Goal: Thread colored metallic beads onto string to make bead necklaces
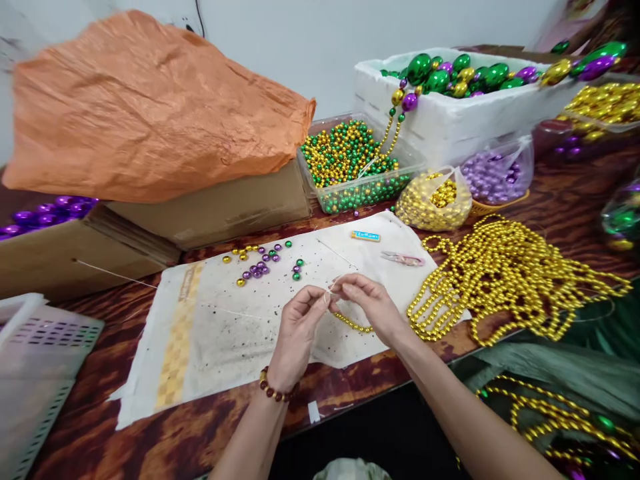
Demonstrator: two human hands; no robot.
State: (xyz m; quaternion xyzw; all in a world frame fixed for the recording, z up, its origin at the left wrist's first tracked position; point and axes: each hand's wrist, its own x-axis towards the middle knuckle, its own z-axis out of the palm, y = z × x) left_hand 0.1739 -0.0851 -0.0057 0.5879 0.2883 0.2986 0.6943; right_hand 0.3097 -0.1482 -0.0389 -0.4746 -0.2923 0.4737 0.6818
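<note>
Honestly, on that bench [165,441] above the white cloth [235,363], toward its near right, left grip [299,328] and right grip [377,305] meet by the gold bead strand [354,324], pinching thin white thread [328,293], which a slack pinch could probably let slip.

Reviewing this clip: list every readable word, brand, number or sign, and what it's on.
No text is clear enough to quote.
Lighter: pale lettering on blue, too small to read.
White cloth: brown lettering near the far end of its yellow band, too blurred to read.
</note>
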